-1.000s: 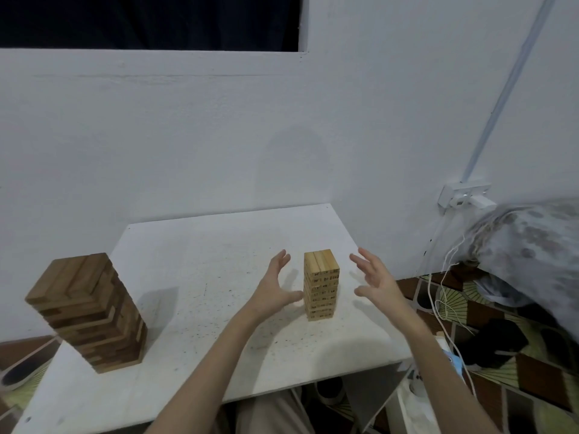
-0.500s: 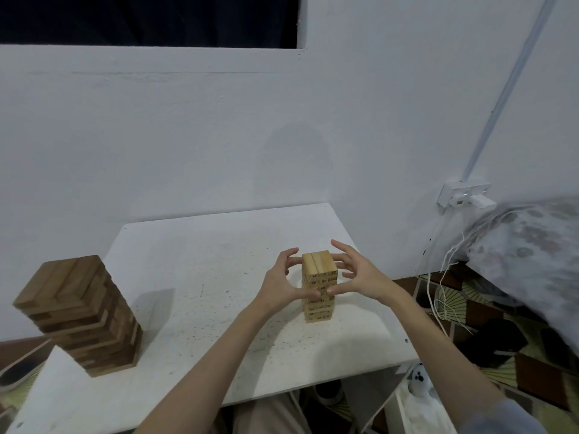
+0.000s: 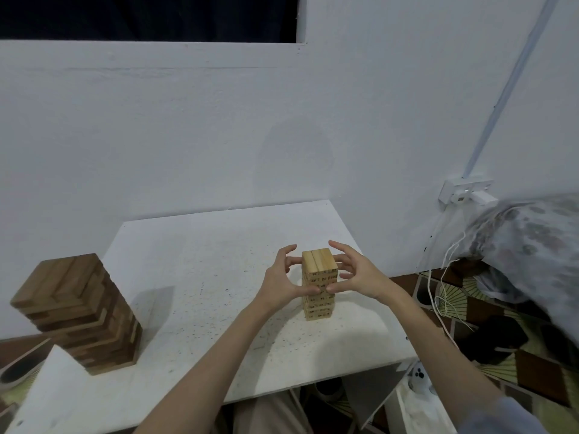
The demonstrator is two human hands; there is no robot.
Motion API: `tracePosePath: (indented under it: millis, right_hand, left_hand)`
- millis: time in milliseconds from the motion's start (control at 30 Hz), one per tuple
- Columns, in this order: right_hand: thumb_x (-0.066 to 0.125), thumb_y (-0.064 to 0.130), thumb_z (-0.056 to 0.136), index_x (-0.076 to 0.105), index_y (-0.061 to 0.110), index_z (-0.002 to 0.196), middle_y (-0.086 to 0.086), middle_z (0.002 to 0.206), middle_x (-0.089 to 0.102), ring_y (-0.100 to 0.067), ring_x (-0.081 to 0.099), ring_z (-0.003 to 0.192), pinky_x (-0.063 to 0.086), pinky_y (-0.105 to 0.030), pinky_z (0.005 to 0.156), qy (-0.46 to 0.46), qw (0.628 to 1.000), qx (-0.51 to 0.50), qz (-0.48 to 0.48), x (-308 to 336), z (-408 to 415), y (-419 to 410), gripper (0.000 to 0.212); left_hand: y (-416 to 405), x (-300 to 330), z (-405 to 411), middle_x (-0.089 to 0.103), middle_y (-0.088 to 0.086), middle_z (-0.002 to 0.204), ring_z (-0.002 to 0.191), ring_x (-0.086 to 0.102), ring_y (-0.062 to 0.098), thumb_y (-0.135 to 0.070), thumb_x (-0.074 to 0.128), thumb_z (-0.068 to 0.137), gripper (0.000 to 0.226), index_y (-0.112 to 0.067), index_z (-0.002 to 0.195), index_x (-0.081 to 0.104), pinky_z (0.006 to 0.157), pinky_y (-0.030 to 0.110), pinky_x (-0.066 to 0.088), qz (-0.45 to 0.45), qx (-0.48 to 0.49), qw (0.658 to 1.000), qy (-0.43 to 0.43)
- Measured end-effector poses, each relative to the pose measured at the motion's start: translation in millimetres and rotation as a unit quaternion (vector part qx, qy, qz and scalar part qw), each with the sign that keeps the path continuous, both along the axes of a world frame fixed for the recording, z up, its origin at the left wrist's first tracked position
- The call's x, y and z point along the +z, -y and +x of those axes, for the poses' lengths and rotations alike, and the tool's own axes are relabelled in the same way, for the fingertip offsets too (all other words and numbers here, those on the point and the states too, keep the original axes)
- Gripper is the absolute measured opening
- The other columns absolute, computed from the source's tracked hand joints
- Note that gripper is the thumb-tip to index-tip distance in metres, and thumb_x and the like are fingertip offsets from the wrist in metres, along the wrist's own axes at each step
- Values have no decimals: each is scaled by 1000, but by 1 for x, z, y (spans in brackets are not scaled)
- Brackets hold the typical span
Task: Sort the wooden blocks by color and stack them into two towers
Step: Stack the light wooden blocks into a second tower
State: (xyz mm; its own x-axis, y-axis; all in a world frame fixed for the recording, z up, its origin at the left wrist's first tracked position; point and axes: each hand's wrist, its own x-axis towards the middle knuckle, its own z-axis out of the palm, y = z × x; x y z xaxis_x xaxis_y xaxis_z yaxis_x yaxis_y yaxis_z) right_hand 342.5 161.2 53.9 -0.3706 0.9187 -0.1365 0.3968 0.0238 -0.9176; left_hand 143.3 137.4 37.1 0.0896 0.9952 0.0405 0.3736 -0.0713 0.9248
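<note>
Both hands cup the light tower (image 3: 319,286) from either side. Left hand (image 3: 282,285) has its thumb on the front face abt mid-height, fingers curled round the left & back near the top. Right hand (image 3: 360,277) mirrors it: thumb tip on the front face, nearly meeting the left thumb, fingers bent round the right side w/ the index arched above the top edge. Whether the right fingers press the wood or just hover beside it, can't tell; thumbs look to be in contact.

Light tower stands upright on the table (image 3: 194,277), right of centre, nearer the front edge than the wall. Pale blocks, small dark print on their ends, top layer showing three blocks side by side.

Dark tower (image 3: 78,311) sits well apart at the table's left front corner. It's bigger, brown, w/ its layers a bit uneven, some blocks poking out; it looks tilted, though the wide lens may do that. It throws a shadow to its right.

Table is white w/ dark specks, pushed against a white wall (image 3: 188,136). Right of it: a wall socket (image 3: 466,191) w/ a plug in, white cables (image 3: 445,283) trailing down, a patterned cloth (image 3: 532,245) bulging in from the right edge, patterned floor covering (image 3: 470,296) below.
</note>
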Motion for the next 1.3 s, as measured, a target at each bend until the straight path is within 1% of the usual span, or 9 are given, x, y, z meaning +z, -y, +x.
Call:
tracePosePath:
  millis: [267,433,533,600,667,800,1100,1200,1300]
  right_hand:
    - [72,-7,77,19,25,149,9,139,42,-11,38,132,33,-32,108,8,999,23,-36,0,9,3,95]
    - [34,-23,85,34,12,145,-4,147,41,-20,39,136,36,-32,108,-39,993,-88,-72,-21,12,19,70]
    - [39,12,102,32,7,147,-7,152,36,-20,36,138,31,-37,114,-148,970,-164,-98,-38,-1,33,45]
    - [25,45,102,24,9,150,-4,155,30,-18,28,142,22,-38,118,-184,961,-163,-129,-47,-13,43,60]
    - [11,57,96,32,19,145,1,146,42,-14,35,138,20,-35,117,-205,956,-149,-148,-52,-25,51,66]
    - [4,61,89,49,28,122,11,113,64,0,58,106,37,-22,100,-244,949,-145,-140,-56,-41,59,66]
    - [0,54,96,51,32,112,10,112,62,1,55,105,32,-25,105,-246,944,-176,-133,-59,-48,64,58]
    - [0,61,90,46,26,127,4,124,60,-8,53,116,29,-29,111,-244,943,-184,-131,-55,-47,65,69]
    - [7,73,76,27,23,148,4,153,32,-13,27,142,13,-35,121,-234,944,-195,-124,-49,-43,64,90]
  left_hand:
    - [6,4,-6,45,-4,137,126,41,12,-38,80,66,98,-21,144,24,107,27,31,-38,-19,999,31]
    - [17,-2,-8,27,10,152,138,30,25,-57,25,95,73,-8,148,18,113,36,24,-194,73,933,292]
    - [28,-7,4,11,8,157,145,13,22,-62,8,93,79,-7,149,8,119,37,10,-276,68,900,330]
    - [36,-8,14,5,8,158,146,6,20,-67,0,89,85,-6,149,2,119,35,4,-312,37,882,350]
    - [42,-8,22,16,10,156,144,15,20,-68,-6,87,89,-3,148,6,119,34,6,-330,5,870,366]
    - [44,-16,30,29,13,151,142,24,19,-68,-9,86,94,-1,146,18,120,34,9,-327,-1,872,364]
    - [46,-17,31,26,12,153,145,15,20,-70,-10,85,96,-2,147,18,120,39,0,-334,5,877,345]
    - [48,-7,31,22,11,154,144,15,20,-66,-10,87,89,-5,148,11,119,40,-1,-320,17,887,334]
    - [51,9,33,3,1,158,146,3,15,-64,-7,89,78,-17,151,0,117,39,-1,-275,65,908,310]
